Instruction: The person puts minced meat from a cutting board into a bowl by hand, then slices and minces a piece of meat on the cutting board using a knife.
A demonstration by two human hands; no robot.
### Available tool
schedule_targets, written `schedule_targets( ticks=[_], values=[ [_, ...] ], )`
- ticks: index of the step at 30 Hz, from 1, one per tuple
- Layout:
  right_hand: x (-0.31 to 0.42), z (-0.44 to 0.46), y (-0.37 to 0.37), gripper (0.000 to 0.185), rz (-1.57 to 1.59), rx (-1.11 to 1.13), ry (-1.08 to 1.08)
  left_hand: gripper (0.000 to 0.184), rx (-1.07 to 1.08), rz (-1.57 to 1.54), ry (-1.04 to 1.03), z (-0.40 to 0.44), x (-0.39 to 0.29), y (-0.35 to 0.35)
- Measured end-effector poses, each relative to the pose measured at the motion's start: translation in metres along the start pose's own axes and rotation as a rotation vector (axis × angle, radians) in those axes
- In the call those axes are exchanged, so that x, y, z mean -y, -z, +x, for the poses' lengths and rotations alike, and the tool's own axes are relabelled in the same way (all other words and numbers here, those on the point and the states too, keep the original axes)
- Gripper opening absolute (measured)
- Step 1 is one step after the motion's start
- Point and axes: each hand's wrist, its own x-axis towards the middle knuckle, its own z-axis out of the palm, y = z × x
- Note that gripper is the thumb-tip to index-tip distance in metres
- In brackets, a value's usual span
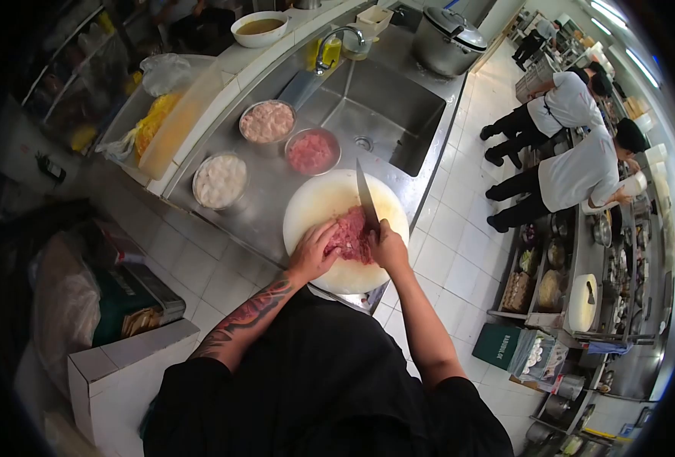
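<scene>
My right hand (pixel 389 248) is closed around the handle of a kitchen knife (pixel 366 194), its long blade pointing away from me. The blade stands beside a heap of raw red meat (pixel 349 234) on a round white cutting board (pixel 314 196). Pressed against the left side of this meat are the bent fingers of my left hand (pixel 314 253). Just beyond the board sits a metal bowl of red meat (pixel 312 151). Two more metal bowls stand to the left, one with pale pink meat (pixel 267 122), one with whitish pieces (pixel 220 180).
A steel sink (pixel 387 110) with a faucet (pixel 328 49) lies past the board. A large lidded pot (pixel 448 42) stands behind it, and a white bowl of brown liquid (pixel 260 27) on the ledge. Co-workers (pixel 577 171) stand at the counter on the right.
</scene>
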Motion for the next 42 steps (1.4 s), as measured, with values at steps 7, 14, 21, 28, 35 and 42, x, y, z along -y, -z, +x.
schedule_targets(
  ticks=[7, 14, 21, 28, 35, 42],
  values=[
    [0.009, -0.006, 0.002, 0.027, 0.016, -0.026, -0.028, 0.064, 0.005, -0.004, 0.018, 0.001, 0.0, -0.001],
    [0.004, -0.006, -0.002, 0.029, -0.011, -0.089, -0.034, 0.063, -0.011, -0.014, 0.021, 0.001, -0.003, -0.001],
    [0.022, -0.006, 0.046, 0.027, 0.166, -0.15, -0.004, 0.063, -0.012, -0.005, 0.011, 0.002, 0.001, -0.002],
    [0.009, -0.001, 0.041, 0.029, 0.161, 0.062, -0.105, 0.062, -0.03, -0.006, -0.012, 0.002, 0.001, -0.001],
    [0.01, -0.003, 0.032, 0.031, 0.193, 0.12, -0.222, 0.064, 0.017, 0.021, 0.033, 0.004, 0.001, 0.0],
    [0.004, -0.033, 0.013, 0.032, 0.017, -0.023, -0.012, 0.063, 0.006, 0.011, 0.031, 0.0, 0.001, -0.002]
  ],
)
